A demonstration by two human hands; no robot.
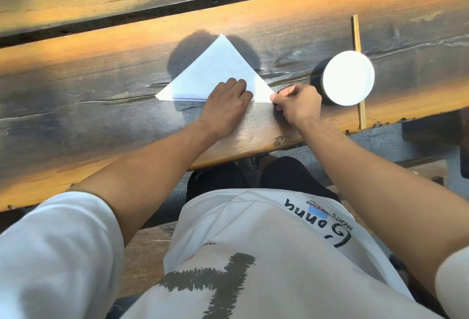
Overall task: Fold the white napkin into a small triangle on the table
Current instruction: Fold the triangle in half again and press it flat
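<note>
The white napkin lies on the wooden table folded into a large triangle, its apex pointing away from me and its long folded edge nearest me. My left hand rests palm down on the napkin's near edge, right of its middle, fingers together. My right hand pinches the napkin's right corner between thumb and fingers. The left corner of the napkin lies free on the wood.
A round white-topped container with a dark side stands just right of my right hand. A pair of thin wooden chopsticks lies behind and under it, running front to back. The table's near edge runs above my knees.
</note>
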